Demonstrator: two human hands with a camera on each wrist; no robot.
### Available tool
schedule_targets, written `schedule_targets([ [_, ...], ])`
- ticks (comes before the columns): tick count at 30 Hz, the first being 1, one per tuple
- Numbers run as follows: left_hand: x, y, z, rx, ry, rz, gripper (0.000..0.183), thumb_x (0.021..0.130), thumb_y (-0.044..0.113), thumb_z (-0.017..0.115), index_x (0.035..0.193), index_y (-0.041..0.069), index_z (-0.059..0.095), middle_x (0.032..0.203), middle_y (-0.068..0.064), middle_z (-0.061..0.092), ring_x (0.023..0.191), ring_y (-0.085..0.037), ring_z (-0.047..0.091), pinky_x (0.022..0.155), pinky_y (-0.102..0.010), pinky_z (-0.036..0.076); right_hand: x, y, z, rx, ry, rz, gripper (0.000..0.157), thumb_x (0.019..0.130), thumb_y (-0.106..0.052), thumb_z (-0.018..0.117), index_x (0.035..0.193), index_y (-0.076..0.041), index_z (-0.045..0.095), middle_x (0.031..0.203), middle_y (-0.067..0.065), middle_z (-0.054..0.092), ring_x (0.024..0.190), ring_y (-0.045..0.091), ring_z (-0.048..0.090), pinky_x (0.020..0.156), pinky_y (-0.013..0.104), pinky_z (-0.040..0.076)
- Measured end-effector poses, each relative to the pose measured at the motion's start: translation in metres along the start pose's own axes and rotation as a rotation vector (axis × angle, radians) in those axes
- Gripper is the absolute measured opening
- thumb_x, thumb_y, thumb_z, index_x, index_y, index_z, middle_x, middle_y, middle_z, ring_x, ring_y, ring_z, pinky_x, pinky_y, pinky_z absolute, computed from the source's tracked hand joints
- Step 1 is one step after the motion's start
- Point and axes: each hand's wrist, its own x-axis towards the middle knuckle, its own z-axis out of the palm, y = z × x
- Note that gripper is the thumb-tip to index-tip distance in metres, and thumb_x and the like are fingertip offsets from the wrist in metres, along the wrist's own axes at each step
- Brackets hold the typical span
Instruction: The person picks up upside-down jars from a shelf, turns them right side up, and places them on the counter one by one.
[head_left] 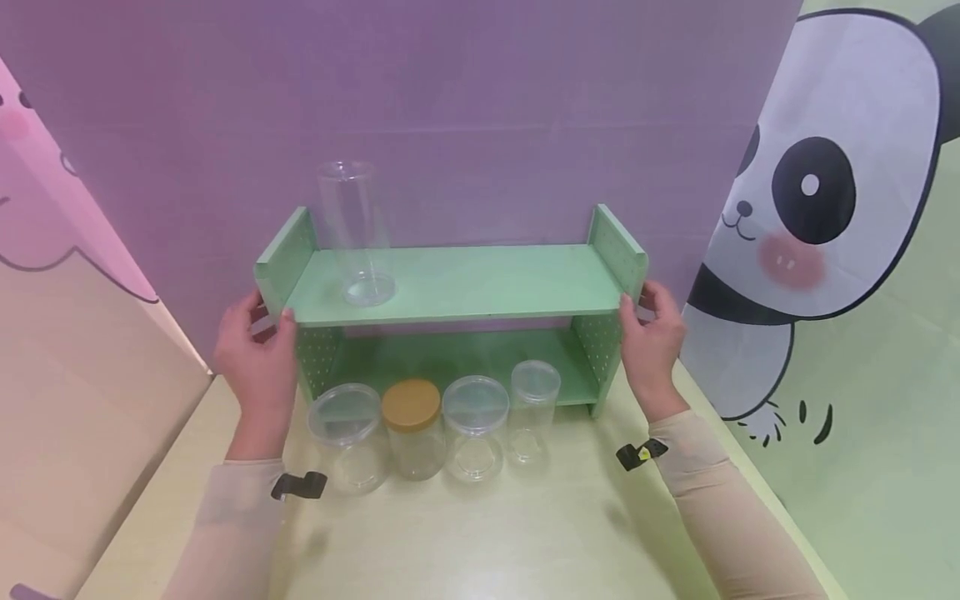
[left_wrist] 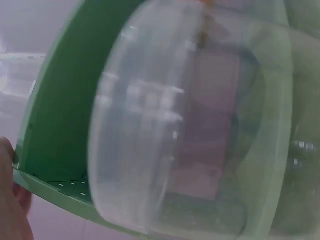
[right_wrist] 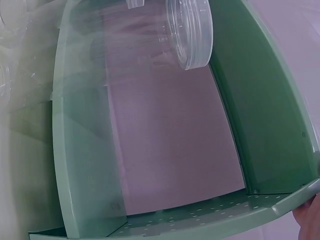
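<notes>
A green two-tier shelf stands on the table with both hands at its ends. My left hand grips the left side panel, thumb at the front edge and fingers on the outer side. At the opposite end, my right hand holds the right panel in a similar way. A tall clear cylindrical jar stands upright on the upper tier, towards the left. In the left wrist view, a clear jar lid covers much of the shelf. The right wrist view shows only a bit of the fingers at the panel.
Lidded jars stand in a row before the shelf: a wide clear one, one with a tan-orange lid, another clear one and a narrower one. A purple backdrop hangs behind; a panda-printed panel is on the right.
</notes>
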Motion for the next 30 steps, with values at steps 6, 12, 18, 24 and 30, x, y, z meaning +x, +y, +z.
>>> schedule_targets([
  [6, -0.007, 0.010, 0.011, -0.004, 0.145, 0.321, 0.037, 0.088, 0.004, 0.080, 0.122, -0.002, 0.068, 0.118, -0.001, 0.064, 0.110, -0.030, 0.061, 0.093, -0.024, 0.047, -0.002, -0.001, 0.000, -0.015, -0.004, 0.014, 0.031, 0.106, -0.008, 0.071, 0.135, 0.003, 0.072, 0.125, 0.016, 0.074, 0.112, 0.020, 0.071, 0.085, 0.015, 0.058],
  [12, -0.005, 0.035, 0.025, 0.045, -0.105, 0.382, 0.051, 0.091, 0.015, 0.083, 0.132, -0.005, 0.063, 0.124, -0.027, 0.063, 0.114, -0.041, 0.065, 0.096, -0.034, 0.056, -0.003, -0.002, -0.001, -0.023, -0.007, 0.011, 0.032, 0.107, -0.008, 0.070, 0.137, 0.002, 0.071, 0.128, 0.015, 0.074, 0.114, 0.023, 0.071, 0.085, 0.015, 0.057],
  [18, 0.019, 0.059, 0.038, 0.229, -0.512, 0.037, 0.112, 0.091, 0.042, 0.091, 0.173, 0.011, 0.020, 0.164, -0.015, 0.040, 0.144, -0.037, 0.054, 0.111, -0.062, 0.052, -0.001, -0.001, 0.000, -0.029, -0.011, 0.009, 0.032, 0.108, -0.009, 0.070, 0.139, 0.000, 0.070, 0.129, 0.014, 0.074, 0.113, 0.025, 0.072, 0.085, 0.015, 0.057],
  [24, 0.038, 0.062, 0.047, 0.232, -0.668, -0.101, 0.135, 0.088, 0.044, 0.094, 0.177, 0.017, -0.004, 0.174, -0.019, 0.029, 0.151, -0.040, 0.048, 0.117, -0.067, 0.045, -0.003, -0.001, 0.002, -0.030, -0.011, -0.016, 0.031, 0.107, -0.008, 0.071, 0.136, 0.002, 0.071, 0.127, 0.017, 0.074, 0.112, 0.026, 0.072, 0.082, 0.013, 0.058],
  [30, 0.043, 0.061, 0.049, 0.167, -0.752, -0.142, 0.135, 0.089, 0.033, 0.094, 0.177, 0.014, -0.007, 0.172, -0.022, 0.037, 0.155, -0.042, 0.045, 0.123, -0.064, 0.041, -0.004, 0.001, 0.002, -0.038, -0.008, -0.025, 0.031, 0.107, -0.007, 0.071, 0.136, 0.003, 0.071, 0.126, 0.018, 0.073, 0.112, 0.027, 0.072, 0.082, 0.012, 0.056],
])
